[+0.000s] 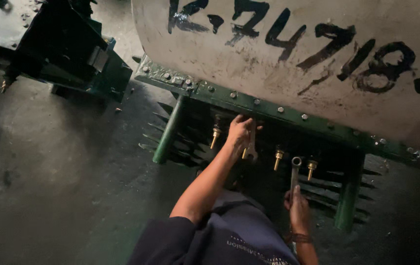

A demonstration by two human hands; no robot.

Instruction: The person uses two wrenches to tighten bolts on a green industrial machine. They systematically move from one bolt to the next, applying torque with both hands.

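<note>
Left hand: my left hand (240,131) was raised to the underside of the green flange (268,109), fingers curled around the upper end of an open-ended spanner (251,146) that hung down from my grip.
Right hand: my right hand (298,208) was lower and nearer to me, closed around the shaft of a ring spanner (294,174) held upright, its ring end up.
Ring spanner position: its ring sat between two brass studs (278,158), just beside the right one (311,168), apart from both as far as I could tell.
Other stud: one more brass stud (215,137) hung left of my left hand.
Tank: the big grey painted tank (288,59) with black hand-painted marks filled the far right, its flange lined with bolts.
Legs: green legs (169,130) stood at left and right (348,196) over dark fins.
Floor: grey concrete floor (63,186) lay to the left, another dark green unit (67,49) far left.
</note>
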